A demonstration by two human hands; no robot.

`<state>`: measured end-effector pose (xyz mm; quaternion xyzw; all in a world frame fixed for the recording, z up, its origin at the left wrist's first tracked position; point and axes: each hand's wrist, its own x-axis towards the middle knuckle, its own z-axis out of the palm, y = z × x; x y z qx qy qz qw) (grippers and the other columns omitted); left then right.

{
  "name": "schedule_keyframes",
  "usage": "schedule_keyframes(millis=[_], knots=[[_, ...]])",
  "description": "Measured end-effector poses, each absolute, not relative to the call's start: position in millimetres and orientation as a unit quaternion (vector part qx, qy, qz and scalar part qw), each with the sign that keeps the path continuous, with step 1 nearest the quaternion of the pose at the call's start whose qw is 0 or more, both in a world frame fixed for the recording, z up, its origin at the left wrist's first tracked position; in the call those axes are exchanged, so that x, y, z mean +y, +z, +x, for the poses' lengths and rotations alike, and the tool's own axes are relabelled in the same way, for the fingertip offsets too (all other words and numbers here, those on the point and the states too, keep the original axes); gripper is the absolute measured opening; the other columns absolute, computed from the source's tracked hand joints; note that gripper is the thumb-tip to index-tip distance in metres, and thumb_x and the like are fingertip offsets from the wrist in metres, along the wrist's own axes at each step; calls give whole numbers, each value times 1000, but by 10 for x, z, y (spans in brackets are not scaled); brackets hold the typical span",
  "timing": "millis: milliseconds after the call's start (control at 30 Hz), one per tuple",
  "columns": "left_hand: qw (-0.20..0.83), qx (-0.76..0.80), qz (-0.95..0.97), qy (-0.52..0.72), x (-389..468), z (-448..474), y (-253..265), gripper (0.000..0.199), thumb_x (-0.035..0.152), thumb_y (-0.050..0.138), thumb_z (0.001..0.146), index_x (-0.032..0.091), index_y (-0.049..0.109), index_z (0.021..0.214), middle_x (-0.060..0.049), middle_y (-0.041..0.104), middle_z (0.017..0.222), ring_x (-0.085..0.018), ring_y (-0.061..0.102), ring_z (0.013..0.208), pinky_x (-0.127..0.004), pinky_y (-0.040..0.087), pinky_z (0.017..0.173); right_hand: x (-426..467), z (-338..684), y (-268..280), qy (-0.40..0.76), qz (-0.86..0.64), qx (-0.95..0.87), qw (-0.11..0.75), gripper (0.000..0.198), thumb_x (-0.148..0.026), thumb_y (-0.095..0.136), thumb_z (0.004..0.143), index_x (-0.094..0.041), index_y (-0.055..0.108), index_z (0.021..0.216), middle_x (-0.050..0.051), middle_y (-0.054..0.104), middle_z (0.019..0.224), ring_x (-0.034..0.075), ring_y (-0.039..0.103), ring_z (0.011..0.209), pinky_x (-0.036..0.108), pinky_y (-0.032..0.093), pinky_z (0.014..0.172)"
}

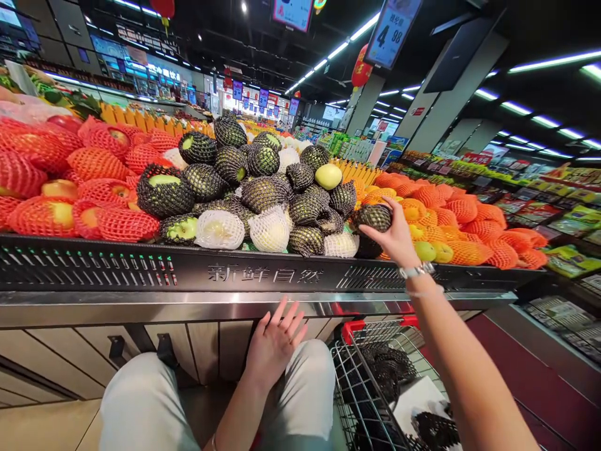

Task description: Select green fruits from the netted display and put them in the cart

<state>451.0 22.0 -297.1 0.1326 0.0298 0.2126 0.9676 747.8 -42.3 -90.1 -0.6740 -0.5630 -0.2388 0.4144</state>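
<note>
My right hand (393, 233) reaches to the right end of the green fruit pile, its thumb and fingers closed around a fruit in a black foam net (374, 218). Beside it lie several more green fruits in black nets (263, 193), a few in white nets (270, 229), and one bare yellow-green fruit (328, 176). Low in front of the display's metal edge, my left hand (275, 344) is open, palm up with fingers spread, holding nothing. It hovers by my knees, apart from the fruit.
A black slotted front rail (263, 270) bounds the display. Red-netted apples (94, 181) lie left, orange-netted fruit (451, 219) right. A wire shopping cart (361, 388) with black nets inside stands below my right arm. Price signs (393, 31) hang overhead.
</note>
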Motion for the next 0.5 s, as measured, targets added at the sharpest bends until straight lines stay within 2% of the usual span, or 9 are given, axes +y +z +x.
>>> schedule_keyframes(millis=[67,167,233,367,500], knots=[[973,30,123,194,227,4499,-2996,40,43,46,93,31,69,123,-3,59,143,-24,44,141,-45,27,120,-229,7738,-768,-210,-704,-569,370,86,-51,79,69,-15,43,138,17,51,140,36,49,130,55,37,112],[978,66,71,184,231,4478,-2971,40,35,40,97,26,68,124,-5,66,135,-21,56,130,-42,30,118,21,7883,-666,-142,-800,-530,242,75,-38,77,70,-12,45,133,20,54,135,36,52,126,51,41,108],[977,104,23,183,240,4459,-2924,38,32,38,100,24,65,126,-5,72,122,-19,64,118,-39,36,114,175,7878,-631,-104,-851,-484,178,66,-32,76,70,-11,48,126,21,58,128,37,57,119,50,45,102],[971,146,-31,186,259,4431,-2818,35,27,38,102,21,61,127,-3,75,91,-16,72,85,-35,51,91,455,7835,-620,-62,-886,-437,144,65,-25,83,61,-9,50,114,24,62,115,41,61,108,51,48,92],[969,159,-40,185,246,4428,-2762,30,23,38,100,18,63,117,-2,70,79,-16,69,71,-34,55,76,563,7795,-626,-21,-895,-421,146,80,-28,87,60,-3,43,122,30,56,126,39,58,115,47,46,96]])
